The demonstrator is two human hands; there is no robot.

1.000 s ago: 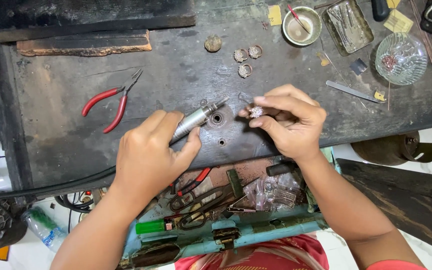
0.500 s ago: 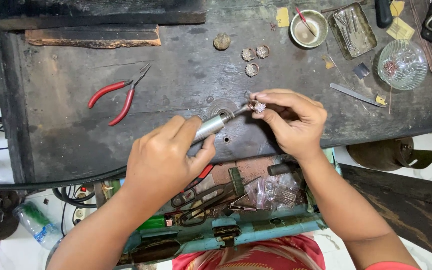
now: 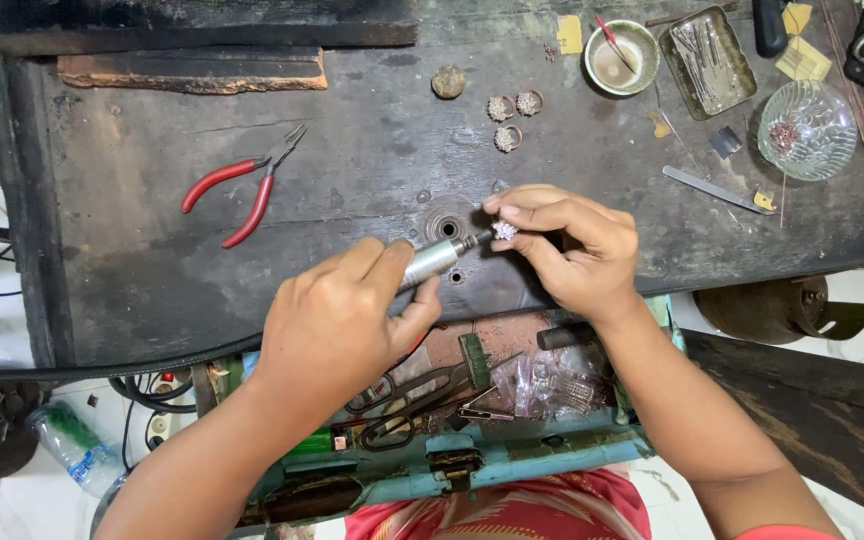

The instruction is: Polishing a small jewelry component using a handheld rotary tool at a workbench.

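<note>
My left hand (image 3: 344, 318) grips a silver rotary handpiece (image 3: 434, 258), its tip pointing up and right. My right hand (image 3: 570, 246) pinches a small silvery jewellery piece (image 3: 504, 230) between thumb and fingers, right at the tool's tip. Both hands hover over the front middle of a dark, worn workbench (image 3: 152, 250), just above a round metal fitting (image 3: 446, 226) set in its top.
Red-handled pliers (image 3: 240, 190) lie to the left. Three small ring-like pieces (image 3: 512, 115) and a round lump (image 3: 448, 81) sit behind. At back right are a metal bowl (image 3: 620, 56), a tin tray (image 3: 709, 60) and a glass dish (image 3: 805, 128). An open drawer of tools (image 3: 452, 400) is below the bench.
Both hands have shifted slightly right along the bench. The handpiece tip has stayed against the small piece in my right fingers.
</note>
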